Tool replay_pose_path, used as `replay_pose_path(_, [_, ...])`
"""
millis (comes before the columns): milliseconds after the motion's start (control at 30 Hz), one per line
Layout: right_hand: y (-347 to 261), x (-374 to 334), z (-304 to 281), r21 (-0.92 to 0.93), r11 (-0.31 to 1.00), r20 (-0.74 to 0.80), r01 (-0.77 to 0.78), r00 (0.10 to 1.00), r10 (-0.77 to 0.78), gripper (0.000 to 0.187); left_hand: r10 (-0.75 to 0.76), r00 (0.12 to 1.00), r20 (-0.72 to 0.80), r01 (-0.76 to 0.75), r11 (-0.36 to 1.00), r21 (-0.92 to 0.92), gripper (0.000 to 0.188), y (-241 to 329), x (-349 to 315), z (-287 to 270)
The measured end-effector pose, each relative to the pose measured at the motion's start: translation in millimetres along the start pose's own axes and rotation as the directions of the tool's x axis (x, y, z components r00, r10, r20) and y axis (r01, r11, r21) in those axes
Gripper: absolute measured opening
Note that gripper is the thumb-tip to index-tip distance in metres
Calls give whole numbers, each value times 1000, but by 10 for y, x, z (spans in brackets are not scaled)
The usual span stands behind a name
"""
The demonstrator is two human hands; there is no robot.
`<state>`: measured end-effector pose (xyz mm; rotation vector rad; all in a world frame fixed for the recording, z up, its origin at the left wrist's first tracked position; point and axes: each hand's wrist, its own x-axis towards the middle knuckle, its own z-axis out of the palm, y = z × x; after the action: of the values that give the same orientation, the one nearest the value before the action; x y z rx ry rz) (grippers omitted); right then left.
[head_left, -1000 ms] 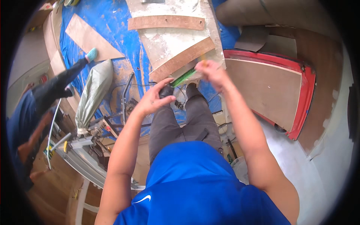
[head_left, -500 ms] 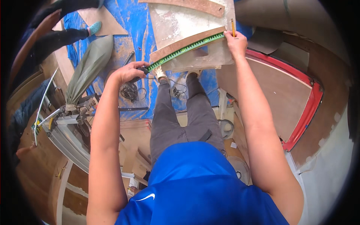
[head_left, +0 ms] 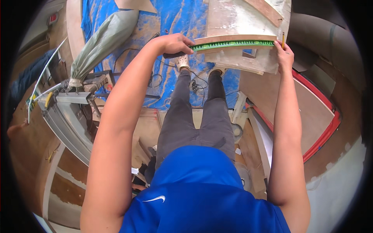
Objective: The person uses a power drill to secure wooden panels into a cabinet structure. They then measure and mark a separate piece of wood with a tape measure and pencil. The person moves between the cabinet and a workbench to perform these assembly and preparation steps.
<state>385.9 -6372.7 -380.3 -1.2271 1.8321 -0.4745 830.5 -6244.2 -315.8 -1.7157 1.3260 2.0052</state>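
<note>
A green tape measure point(head_left: 233, 46) is stretched out between my hands, along the near edge of a thin brown wooden strip point(head_left: 227, 39). My left hand point(head_left: 169, 43) is closed round its dark case, which shows partly below the fingers. At the right end of the strip, my right hand point(head_left: 286, 58) pinches the tape's end. A yellow pencil point(head_left: 283, 37) sticks up from the same hand. Under the strip is a pale, stained board point(head_left: 225, 22). Another curved brown wooden piece point(head_left: 266, 11) lies farther back on it.
A dusty blue tarp point(head_left: 182, 23) with cables covers the floor ahead. At the left stand a grey metal machine point(head_left: 74, 99) and its grey-green fabric bag point(head_left: 103, 37). A red-edged panel point(head_left: 301, 106) leans at the right. My shoes stand just before the board.
Both hands and the tape have shifted right in the view, and the tape now lies more level. The person at the upper left has gone out of view.
</note>
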Motion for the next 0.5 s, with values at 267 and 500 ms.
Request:
replay_pose_path(267, [-88, -52, 22, -225, 972, -198, 70, 973, -116, 54, -22, 1000, -5, 21, 999, -31, 55, -88, 37, 52])
replay_pose_path(500, [-1115, -717, 331, 748, 663, 16, -9, 1000, -4, 65, -3, 999, -34, -1, 996, -90, 52, -169, 82, 90])
